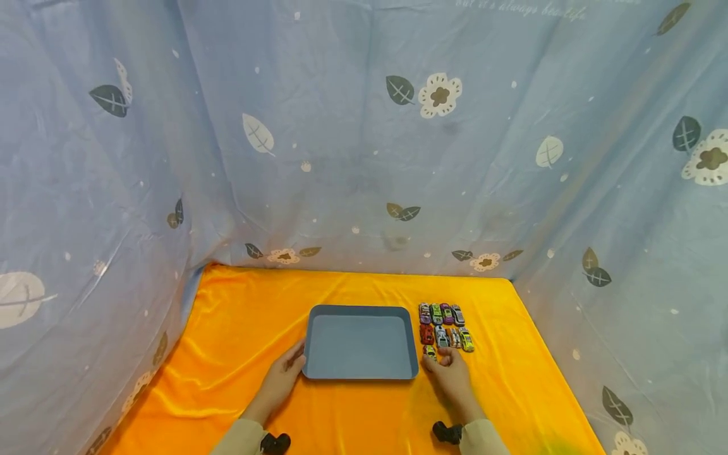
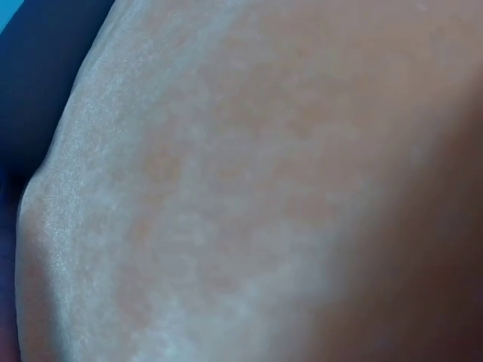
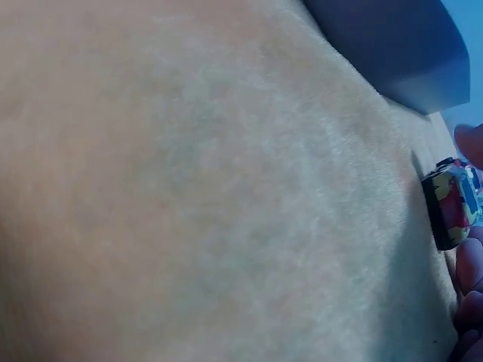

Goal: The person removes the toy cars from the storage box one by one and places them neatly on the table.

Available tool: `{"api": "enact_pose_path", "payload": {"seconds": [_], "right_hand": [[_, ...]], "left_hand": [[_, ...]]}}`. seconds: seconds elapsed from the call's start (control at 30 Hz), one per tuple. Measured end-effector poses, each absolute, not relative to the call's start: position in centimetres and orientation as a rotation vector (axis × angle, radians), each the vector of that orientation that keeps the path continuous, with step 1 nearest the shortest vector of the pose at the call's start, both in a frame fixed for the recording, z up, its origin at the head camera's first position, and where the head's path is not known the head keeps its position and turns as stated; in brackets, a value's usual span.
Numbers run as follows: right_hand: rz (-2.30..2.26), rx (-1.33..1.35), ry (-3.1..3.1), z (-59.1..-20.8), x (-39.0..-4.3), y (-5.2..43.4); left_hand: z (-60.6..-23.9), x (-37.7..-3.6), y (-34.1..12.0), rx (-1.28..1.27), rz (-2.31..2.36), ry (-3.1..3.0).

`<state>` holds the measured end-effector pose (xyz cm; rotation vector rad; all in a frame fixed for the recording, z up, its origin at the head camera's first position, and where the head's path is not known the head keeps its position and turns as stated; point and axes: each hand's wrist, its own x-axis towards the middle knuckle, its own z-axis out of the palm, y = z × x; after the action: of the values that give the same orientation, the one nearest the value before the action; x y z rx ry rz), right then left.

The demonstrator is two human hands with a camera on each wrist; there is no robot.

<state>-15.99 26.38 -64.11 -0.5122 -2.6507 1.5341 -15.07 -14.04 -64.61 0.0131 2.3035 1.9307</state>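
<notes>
A blue-grey tray lies empty in the middle of the orange cloth. My left hand rests on the cloth with relaxed fingers touching the tray's left rim. Several small toy cars stand in rows just right of the tray. My right hand is at the near end of those rows. Its fingertips and thumb close round one multicoloured toy car, which sits on the cloth by the tray's near right corner. The left wrist view shows only blurred cloth.
Blue flowered fabric walls the cloth in at the back and on both sides. Bare orange cloth lies left of the tray and along the near edge. Black wrist cameras sit on both sleeves.
</notes>
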Motion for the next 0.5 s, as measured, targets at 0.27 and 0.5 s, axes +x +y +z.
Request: {"api": "enact_pose_path", "payload": {"seconds": [0.27, 0.5], "right_hand": [[1.611, -0.56, -2.519, -63.4, -15.4, 27.2], [1.294, -0.18, -2.475, -60.7, -16.0, 24.5]], "left_hand": [[-65.2, -14.9, -13.0, 0.002, 1.967, 2.294], [-65.0, -15.2, -13.3, 0.058, 1.959, 2.314]]}}
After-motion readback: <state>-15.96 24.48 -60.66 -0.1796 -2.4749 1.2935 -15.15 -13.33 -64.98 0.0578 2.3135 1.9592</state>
